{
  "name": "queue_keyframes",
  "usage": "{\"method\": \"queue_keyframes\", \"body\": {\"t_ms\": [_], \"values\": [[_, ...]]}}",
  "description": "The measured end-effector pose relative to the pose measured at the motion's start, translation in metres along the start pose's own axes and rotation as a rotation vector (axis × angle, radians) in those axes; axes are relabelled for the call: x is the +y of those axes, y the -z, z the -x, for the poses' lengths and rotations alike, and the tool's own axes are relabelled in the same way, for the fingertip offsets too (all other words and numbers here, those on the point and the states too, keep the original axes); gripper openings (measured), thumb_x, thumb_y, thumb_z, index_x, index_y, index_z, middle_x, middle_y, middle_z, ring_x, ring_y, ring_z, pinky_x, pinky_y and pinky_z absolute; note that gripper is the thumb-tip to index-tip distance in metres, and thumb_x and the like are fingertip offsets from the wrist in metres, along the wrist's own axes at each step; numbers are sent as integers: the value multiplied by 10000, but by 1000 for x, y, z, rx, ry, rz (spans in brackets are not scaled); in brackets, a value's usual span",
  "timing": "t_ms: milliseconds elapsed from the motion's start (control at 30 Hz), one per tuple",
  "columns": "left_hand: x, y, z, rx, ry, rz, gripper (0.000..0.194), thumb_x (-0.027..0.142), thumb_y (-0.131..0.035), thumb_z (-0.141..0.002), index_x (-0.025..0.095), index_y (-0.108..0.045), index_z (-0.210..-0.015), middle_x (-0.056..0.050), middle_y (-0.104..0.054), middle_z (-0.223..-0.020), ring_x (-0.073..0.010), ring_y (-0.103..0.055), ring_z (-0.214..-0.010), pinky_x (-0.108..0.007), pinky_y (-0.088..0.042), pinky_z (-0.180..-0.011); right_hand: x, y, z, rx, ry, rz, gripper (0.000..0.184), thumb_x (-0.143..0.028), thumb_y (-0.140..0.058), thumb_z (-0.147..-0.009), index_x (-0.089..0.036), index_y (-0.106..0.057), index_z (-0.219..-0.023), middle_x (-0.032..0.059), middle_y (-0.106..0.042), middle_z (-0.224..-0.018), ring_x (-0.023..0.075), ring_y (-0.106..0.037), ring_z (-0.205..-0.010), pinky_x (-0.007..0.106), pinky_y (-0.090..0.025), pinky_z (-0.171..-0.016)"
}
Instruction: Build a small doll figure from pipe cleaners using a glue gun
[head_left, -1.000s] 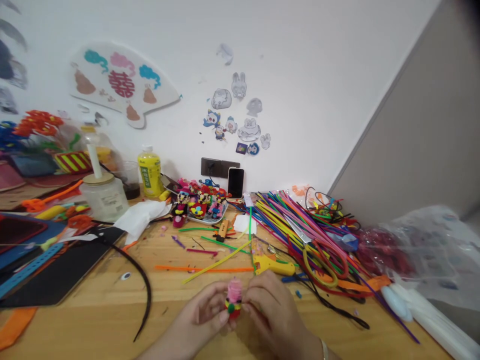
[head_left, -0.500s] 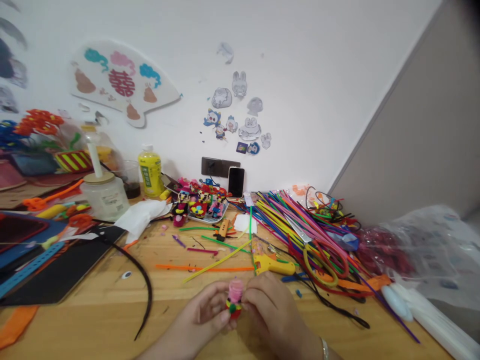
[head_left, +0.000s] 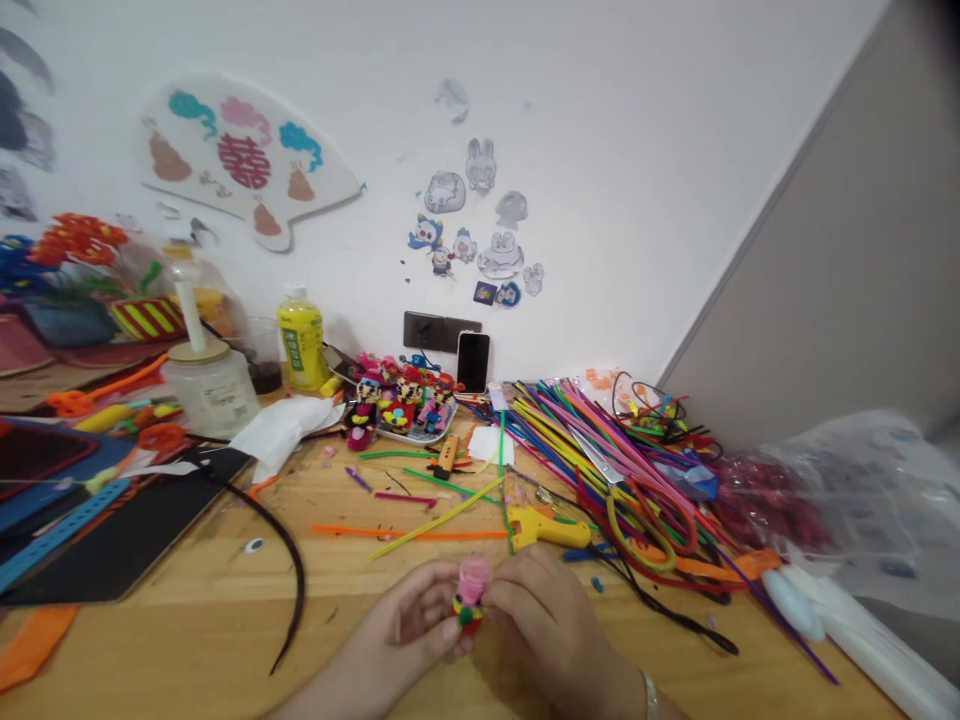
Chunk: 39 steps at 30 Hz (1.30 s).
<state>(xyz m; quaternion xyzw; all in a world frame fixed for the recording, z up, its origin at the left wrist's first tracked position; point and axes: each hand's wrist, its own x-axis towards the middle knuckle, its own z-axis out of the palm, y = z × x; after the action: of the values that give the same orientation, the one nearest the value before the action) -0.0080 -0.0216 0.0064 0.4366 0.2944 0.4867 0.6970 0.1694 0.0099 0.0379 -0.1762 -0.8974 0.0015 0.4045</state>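
Observation:
A small figure [head_left: 469, 598] with a pink top part, a green spot in the middle and a red and yellow lower part is upright above the near part of the table. My left hand [head_left: 420, 625] grips it between thumb and fingers from the left. My right hand [head_left: 551, 620] is closed, its thumb and fingertips pinched against the figure's right side; what lies between them is hidden. Just beyond my right hand lies a yellow glue gun [head_left: 547, 527].
Pipe cleaners [head_left: 555, 430] and scissors [head_left: 596, 455] are heaped at right. A tray [head_left: 427, 437] of small dolls, a phone [head_left: 473, 362], a yellow bottle [head_left: 300, 340] and a pump jar [head_left: 210, 390] stand behind. At left are a black board [head_left: 127, 550] and a black strip [head_left: 289, 540].
The view has shifted very slightly. Both hands keep the same hold around the figure, with no clear movement.

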Motion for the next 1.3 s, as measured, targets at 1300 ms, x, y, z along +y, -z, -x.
{"method": "queue_keyframes", "body": {"t_ms": [1300], "values": [[3, -1, -1, 40, 15, 29, 314, 366, -771, -622, 284, -667, -907, 8, -680, -869, -164, -593, -833, -276, -439, -683, -1, -1, 0, 55, -45, -12, 150, -138, -407, -903, -172, -547, -862, 44, -598, -750, 156, -520, -693, 269, -425, -609]]}}
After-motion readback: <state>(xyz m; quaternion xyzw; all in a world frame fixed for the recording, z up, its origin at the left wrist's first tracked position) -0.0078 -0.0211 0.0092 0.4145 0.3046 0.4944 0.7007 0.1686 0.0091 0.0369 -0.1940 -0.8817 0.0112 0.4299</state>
